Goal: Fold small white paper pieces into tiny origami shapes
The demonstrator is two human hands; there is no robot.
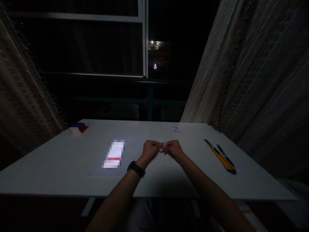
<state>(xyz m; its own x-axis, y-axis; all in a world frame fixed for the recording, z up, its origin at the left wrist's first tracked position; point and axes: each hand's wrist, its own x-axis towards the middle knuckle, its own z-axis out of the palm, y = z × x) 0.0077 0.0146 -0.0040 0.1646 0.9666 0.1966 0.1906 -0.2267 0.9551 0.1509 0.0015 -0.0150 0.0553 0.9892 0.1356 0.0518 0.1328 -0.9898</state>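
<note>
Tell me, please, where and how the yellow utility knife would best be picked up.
Probably take the yellow utility knife by its mid-handle, coming from above and its near left: the thin grey blade end points away, and a dark pen lies close along its right.

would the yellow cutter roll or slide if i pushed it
The yellow cutter would likely slide rather than roll, since its long body seems to lie flat on the white table. Its straight shape suggests it's stiff.
</note>
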